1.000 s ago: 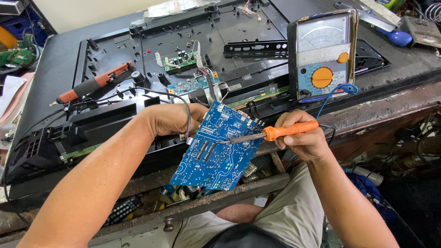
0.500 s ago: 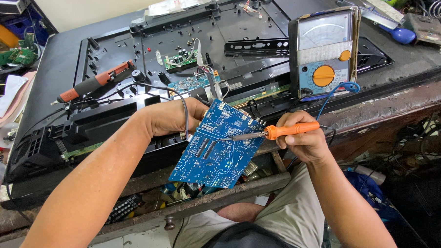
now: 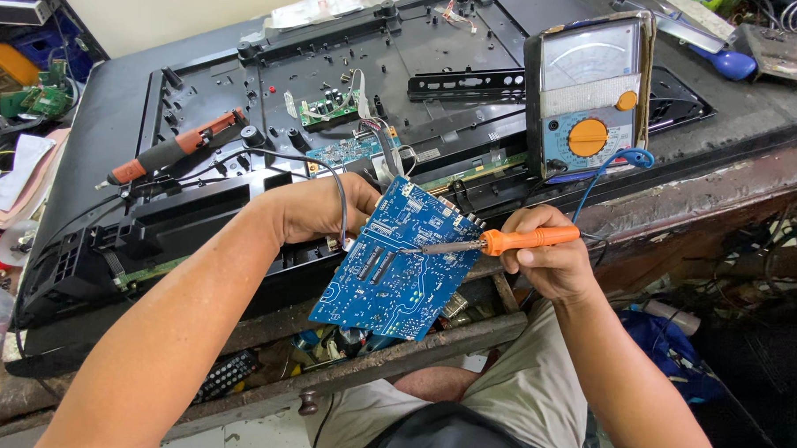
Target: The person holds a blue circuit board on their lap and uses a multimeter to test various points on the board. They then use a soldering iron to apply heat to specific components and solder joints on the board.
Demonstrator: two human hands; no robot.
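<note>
My left hand (image 3: 324, 208) grips the top left edge of a blue circuit board (image 3: 397, 272), holding it tilted over the bench's front edge. My right hand (image 3: 547, 256) is closed around the orange handle of a soldering iron (image 3: 495, 244). The iron's metal tip touches the board's upper middle, near two black connector slots. A thin dark cable loops over my left wrist.
Behind the board lies an opened flat television back panel (image 3: 269, 149) with small green and blue boards. An analogue multimeter (image 3: 588, 98) with an orange dial stands at the right. A red-handled screwdriver (image 3: 176, 146) rests on the panel at left. Clutter fills the left edge.
The hands, the board and the soldering iron stay almost where they were. The iron's tip remains on the board.
</note>
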